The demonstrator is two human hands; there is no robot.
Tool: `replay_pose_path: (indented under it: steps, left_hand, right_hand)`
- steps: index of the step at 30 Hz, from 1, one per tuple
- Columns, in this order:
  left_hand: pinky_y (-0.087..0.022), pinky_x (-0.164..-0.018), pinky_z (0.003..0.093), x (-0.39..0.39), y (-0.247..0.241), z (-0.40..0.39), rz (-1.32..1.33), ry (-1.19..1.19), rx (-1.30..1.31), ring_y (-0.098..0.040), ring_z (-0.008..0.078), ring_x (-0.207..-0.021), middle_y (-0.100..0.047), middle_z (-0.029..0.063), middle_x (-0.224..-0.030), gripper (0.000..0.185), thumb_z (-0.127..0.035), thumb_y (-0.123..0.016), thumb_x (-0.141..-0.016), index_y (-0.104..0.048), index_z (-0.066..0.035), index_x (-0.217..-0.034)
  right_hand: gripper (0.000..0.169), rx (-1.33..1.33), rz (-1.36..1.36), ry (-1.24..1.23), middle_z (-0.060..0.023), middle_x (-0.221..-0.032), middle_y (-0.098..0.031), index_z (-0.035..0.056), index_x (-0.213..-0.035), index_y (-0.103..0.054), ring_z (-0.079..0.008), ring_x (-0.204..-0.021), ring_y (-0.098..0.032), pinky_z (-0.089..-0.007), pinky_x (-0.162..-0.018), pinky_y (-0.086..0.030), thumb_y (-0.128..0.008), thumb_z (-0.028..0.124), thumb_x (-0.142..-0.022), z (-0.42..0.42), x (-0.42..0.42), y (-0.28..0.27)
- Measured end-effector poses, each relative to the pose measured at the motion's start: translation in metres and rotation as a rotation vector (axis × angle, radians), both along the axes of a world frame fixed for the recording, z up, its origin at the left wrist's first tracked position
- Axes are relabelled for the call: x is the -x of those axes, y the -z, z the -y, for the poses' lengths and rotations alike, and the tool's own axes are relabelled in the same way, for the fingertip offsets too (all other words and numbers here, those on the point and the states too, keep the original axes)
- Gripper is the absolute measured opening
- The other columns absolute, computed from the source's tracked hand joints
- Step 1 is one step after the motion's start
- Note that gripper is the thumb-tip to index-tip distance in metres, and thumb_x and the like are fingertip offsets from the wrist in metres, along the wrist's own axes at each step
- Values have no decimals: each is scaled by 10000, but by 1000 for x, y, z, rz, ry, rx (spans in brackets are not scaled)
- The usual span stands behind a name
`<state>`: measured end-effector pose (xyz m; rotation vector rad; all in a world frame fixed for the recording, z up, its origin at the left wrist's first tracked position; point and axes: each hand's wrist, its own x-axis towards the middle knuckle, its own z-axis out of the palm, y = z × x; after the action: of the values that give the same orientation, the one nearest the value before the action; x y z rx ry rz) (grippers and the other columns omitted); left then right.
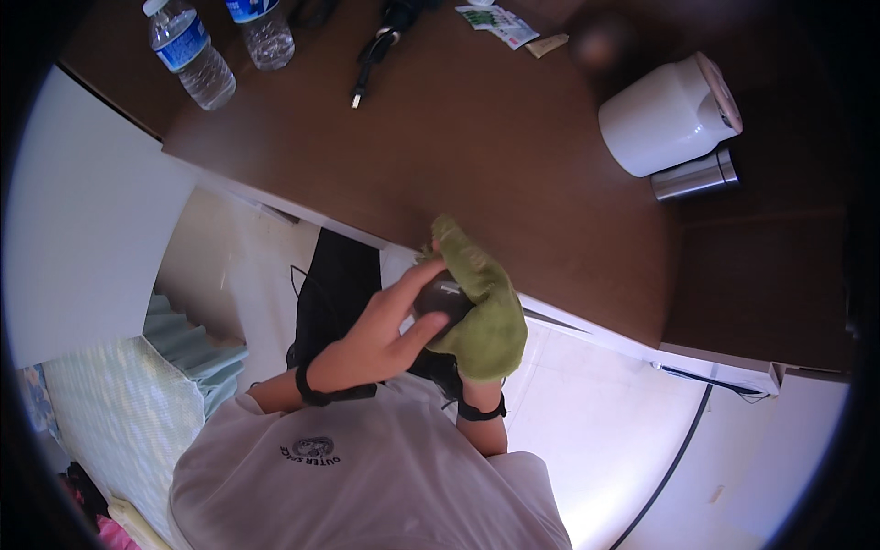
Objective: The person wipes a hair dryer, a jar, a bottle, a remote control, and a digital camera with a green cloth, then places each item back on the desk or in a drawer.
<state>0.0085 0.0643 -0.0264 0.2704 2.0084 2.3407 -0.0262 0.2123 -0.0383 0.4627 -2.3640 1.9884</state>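
Note:
In front of my torso, just off the desk's front edge, my left hand (375,333) grips a dark rounded object (440,302) with a small light mark on its top. A fuzzy green cloth (491,330) wraps over my right hand (480,392), so its fingers are mostly hidden and only the wrist end shows plainly. The cloth lies against the right side of the dark object, which sits between both hands. Black bands circle both wrists.
On the brown desk (412,158) stand two water bottles (196,65) (265,38), a black cable with a metal plug (364,79), several small packets (505,24), a white lidded canister (660,117) and a metal cylinder (694,177). A bed (124,405) is at left.

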Motion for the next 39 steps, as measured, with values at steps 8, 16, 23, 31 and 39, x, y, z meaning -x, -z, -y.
replay_pose_path:
  steps: [8,16,23,31,39]
  left_hand:
    - [-448,-923,357,22,-1,0,-311,-318,251,-584,318,-1008,-550,217,-1164,404,-57,-501,-953,-430,37,-1340]
    - [-411,-973,409,29,-8,-7,-467,-511,514,-537,360,-1060,-508,238,-1208,434,-153,-381,-979,-450,65,-1347]
    - [-213,-1157,451,21,-2,-19,-411,-152,242,-260,441,-1430,-252,287,-1540,840,-508,-495,-939,-231,55,-1504]
    - [-279,-1097,478,33,-11,-11,-539,-289,596,-329,409,-1342,-244,275,-1509,888,-624,-576,-866,-366,-14,-1475]
    - [-470,-737,274,34,-20,-9,-264,-655,198,-593,176,-768,-622,97,-873,391,-267,-358,-1059,-624,21,-1051]
  right_hand:
    - [521,-439,6,266,-147,-1066,-665,96,-1289,-539,-311,-960,-672,-352,-797,-522,-700,182,-802,29,2,-19]
    - [563,-387,87,322,-109,-1237,-606,94,-1346,-500,-280,-1060,-637,-348,-838,-511,-712,230,-842,44,-18,-48]
    - [457,509,191,95,-96,-1406,-511,39,-1465,-370,-210,-1211,-553,-294,-986,-438,-381,227,-1048,24,-13,-24]
    - [576,670,207,-18,-133,-1501,-393,12,-1495,-292,-246,-1316,-464,-333,-1072,-388,-495,251,-1012,30,1,-17]
    - [763,-228,95,295,-131,-1334,-560,82,-1422,-454,-279,-1179,-571,-322,-942,-464,-698,-31,-708,39,-11,-36]
